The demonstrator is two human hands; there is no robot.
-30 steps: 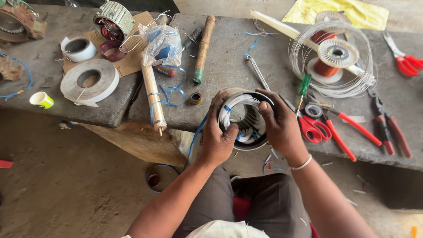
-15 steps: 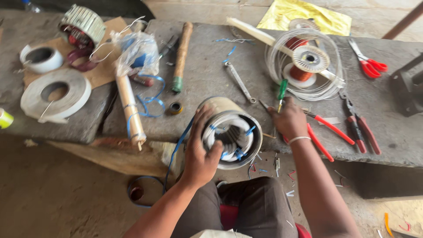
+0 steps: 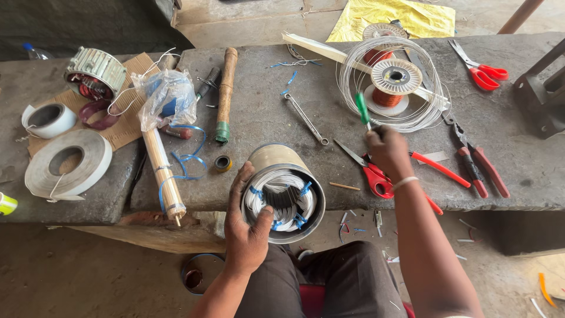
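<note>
Now the right hand (image 3: pixel 387 152) has left the grey metal stator with white windings (image 3: pixel 283 193), fingers closing on a green-handled screwdriver (image 3: pixel 363 110) at centre-right; the left hand (image 3: pixel 250 227) still grips the stator at lower centre.

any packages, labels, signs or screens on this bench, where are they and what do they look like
clear plastic bag: left of centre on the bench, crumpled, blue bits inside, on top of a wooden stick.
yellow sheet: far edge behind the wire spools, flat, crinkled; looks like a bag or wrapper, cannot tell which.
cardboard piece: far left, flat, brown, under a finned motor part.
No signs or screens in view.
</note>
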